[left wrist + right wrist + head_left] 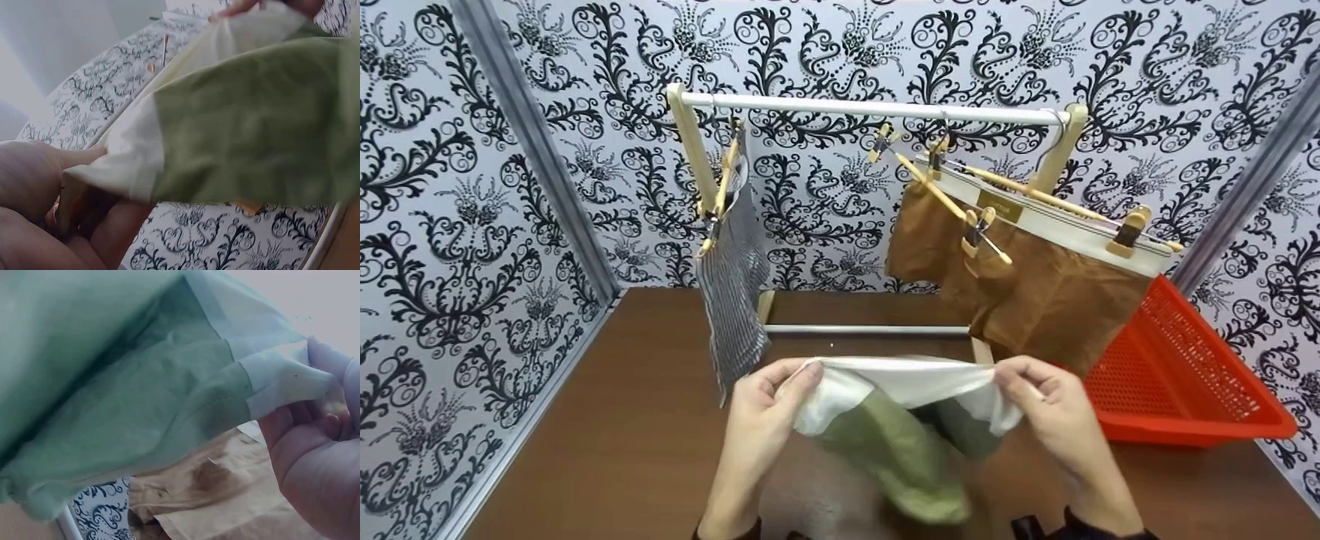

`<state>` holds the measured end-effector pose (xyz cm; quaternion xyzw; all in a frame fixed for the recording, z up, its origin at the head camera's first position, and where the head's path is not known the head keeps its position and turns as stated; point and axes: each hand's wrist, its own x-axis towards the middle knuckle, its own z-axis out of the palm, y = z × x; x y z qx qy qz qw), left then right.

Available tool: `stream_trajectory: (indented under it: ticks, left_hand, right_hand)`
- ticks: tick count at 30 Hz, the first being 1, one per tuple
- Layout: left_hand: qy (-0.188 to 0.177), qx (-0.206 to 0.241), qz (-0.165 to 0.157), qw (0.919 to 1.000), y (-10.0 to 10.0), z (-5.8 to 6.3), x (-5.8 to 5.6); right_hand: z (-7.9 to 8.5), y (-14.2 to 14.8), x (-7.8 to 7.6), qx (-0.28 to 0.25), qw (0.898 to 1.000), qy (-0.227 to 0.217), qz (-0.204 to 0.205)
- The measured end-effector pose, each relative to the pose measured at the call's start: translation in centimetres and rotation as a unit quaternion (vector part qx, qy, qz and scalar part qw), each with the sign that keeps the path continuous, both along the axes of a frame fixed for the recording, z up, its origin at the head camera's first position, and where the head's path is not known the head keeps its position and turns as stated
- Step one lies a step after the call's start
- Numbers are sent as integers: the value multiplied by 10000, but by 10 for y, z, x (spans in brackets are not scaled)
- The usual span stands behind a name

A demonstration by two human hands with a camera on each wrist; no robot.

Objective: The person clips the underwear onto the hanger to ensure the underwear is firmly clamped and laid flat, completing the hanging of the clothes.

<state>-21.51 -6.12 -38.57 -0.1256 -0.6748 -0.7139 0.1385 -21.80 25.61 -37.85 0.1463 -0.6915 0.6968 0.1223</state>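
Observation:
Stretched between both hands is a pair of green shorts (896,435) with a wide white waistband. My left hand (765,409) pinches one end of the waistband between thumb and fingers, and my right hand (1046,397) pinches the other end. Below the band the green cloth hangs loose and looks blurred. In the left wrist view the green shorts (242,124) spread away from the left hand (73,197). Seen from the right wrist, the shorts (163,394) fall in folds from the right hand (320,444).
Behind stands a clothes rack with a white rail (870,106). Brown shorts (1027,277) hang from a clip hanger at the right, beside a bare clip hanger (937,191). A striped garment (735,277) hangs at the left. A red basket (1170,375) sits on the brown table (607,420).

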Motion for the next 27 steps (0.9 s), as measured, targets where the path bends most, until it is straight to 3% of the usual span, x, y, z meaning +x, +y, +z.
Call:
stream_trajectory:
  ticks: [4,7,12,14,16,18,20,24,26,27]
  left_hand:
    - [60,-511,139,9986,-9,0,-1]
    - [120,-1065,-222,9940,-18,0,-1]
    - [95,-2175,-1178,9689,-39,-3,1]
    - [128,-2513,-1281,9593,-45,-3,2]
    - [235,-2666,-1150,9566,-49,-4,2]
    - [455,-2600,-888,9604,-50,-5,1]
    - [636,-2242,-669,9702,-48,-5,0]
    - [778,-1040,-283,9911,-40,-3,0]
    - [794,-483,-42,9957,-35,1,3]
    - [806,-278,102,9963,-33,3,5]
  right_hand:
    - [7,10,2,-324,9967,-587,-460]
    - [9,18,2,-396,9935,-843,-656]
    - [12,28,4,-200,9928,-1010,-609]
    - [12,31,5,-102,9938,-983,-512]
    - [11,35,6,64,9954,-917,-280]
    - [9,40,6,393,9972,-629,101]
    - [6,46,5,765,9936,-239,793]
    - [0,54,5,1553,9655,479,2032]
    - [-3,53,5,1903,9542,498,2256]
    - [-4,52,5,2180,9498,546,2176]
